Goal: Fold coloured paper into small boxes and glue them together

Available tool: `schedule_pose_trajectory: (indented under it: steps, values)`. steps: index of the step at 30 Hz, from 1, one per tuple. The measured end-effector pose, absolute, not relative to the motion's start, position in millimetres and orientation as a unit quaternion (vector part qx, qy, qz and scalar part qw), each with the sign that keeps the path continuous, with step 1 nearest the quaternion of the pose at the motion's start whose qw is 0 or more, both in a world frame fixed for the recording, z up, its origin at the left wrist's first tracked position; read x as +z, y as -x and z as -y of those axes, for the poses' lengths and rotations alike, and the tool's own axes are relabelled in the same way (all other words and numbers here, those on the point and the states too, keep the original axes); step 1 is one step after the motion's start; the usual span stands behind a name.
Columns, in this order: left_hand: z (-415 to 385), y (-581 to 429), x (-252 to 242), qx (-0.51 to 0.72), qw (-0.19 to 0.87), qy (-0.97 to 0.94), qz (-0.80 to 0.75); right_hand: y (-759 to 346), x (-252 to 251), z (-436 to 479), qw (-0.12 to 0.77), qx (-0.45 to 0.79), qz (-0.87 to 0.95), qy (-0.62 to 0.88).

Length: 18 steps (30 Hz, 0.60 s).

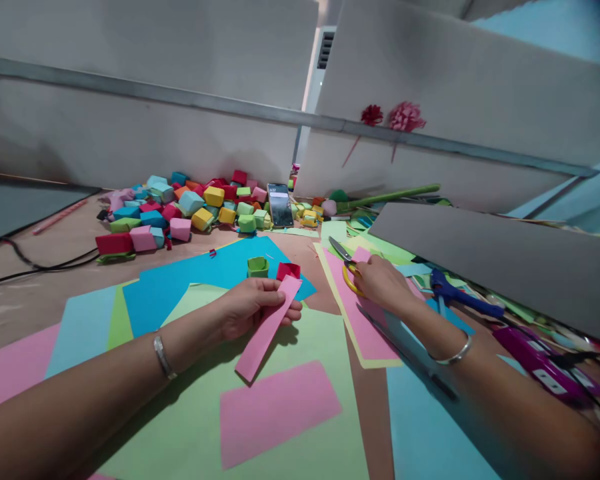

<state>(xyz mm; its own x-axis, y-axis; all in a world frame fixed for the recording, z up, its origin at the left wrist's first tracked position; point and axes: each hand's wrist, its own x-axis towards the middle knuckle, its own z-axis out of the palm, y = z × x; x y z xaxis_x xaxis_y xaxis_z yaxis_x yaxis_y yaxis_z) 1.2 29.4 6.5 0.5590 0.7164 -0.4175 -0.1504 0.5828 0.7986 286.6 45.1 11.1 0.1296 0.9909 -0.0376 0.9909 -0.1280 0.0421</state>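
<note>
A folded-looking pink paper strip (269, 330) is pinched between the thumb and fingers of my left hand (255, 303). Below it, a pink paper rectangle (280, 413) lies on a large pale green sheet (180, 427). My right hand (380, 280) is closed on the yellow handles of a pair of scissors (347, 260), low over pink and pale yellow sheets; its fingertips are partly hidden. Just beyond my left hand, a small green paper box (258, 267) and a red paper box (288, 271) rest on blue paper (215, 260).
Many coloured paper boxes (180, 200) pile up along the back wall beside a propped phone (280, 205). On the right are a blue glue gun (463, 297), a purple power strip (545, 367), a dark blade-like tool (405, 350) and a grey board (500, 260).
</note>
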Motion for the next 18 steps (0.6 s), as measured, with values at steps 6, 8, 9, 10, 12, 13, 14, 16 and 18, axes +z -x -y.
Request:
schedule_pose_trajectory:
  steps: [6, 8, 9, 10, 12, 13, 14, 16, 18]
  values:
    - [-34.2, 0.6, 1.1, 0.286, 0.805, -0.353, -0.382, -289.1, 22.2, -67.4, -0.009, -0.09, -0.643, -0.76]
    - [-34.6, 1.2, -0.2, 0.288, 0.808, -0.348, -0.377, -296.3, 37.1, -68.4, -0.037, -0.155, -0.632, -0.758]
    - [-34.8, 1.5, -0.7, 0.288, 0.811, -0.346, -0.374, -301.3, 45.5, -65.9, -0.057, -0.191, -0.629, -0.752]
    - [-35.2, 1.7, -1.1, 0.288, 0.814, -0.344, -0.37, -307.0, 53.7, -61.5, -0.083, -0.225, -0.627, -0.741]
    - [-36.2, 2.2, -1.7, 0.285, 0.82, -0.339, -0.363, -318.9, 67.8, -48.1, -0.147, -0.265, -0.628, -0.717]
    - [-36.8, 2.3, -2.0, 0.283, 0.822, -0.337, -0.361, -324.1, 72.6, -40.0, -0.184, -0.275, -0.627, -0.706]
    - [-37.4, 2.3, -2.2, 0.282, 0.823, -0.337, -0.36, -327.9, 75.7, -31.5, -0.228, -0.285, -0.622, -0.693]
    - [-37.6, 2.1, -2.4, 0.28, 0.822, -0.34, -0.36, -330.0, 76.3, -14.8, -0.345, -0.366, -0.588, -0.634]
    - [-36.0, 1.4, -2.2, 0.286, 0.815, -0.348, -0.366, -323.8, 71.4, 0.2, -0.416, -0.464, -0.534, -0.572]
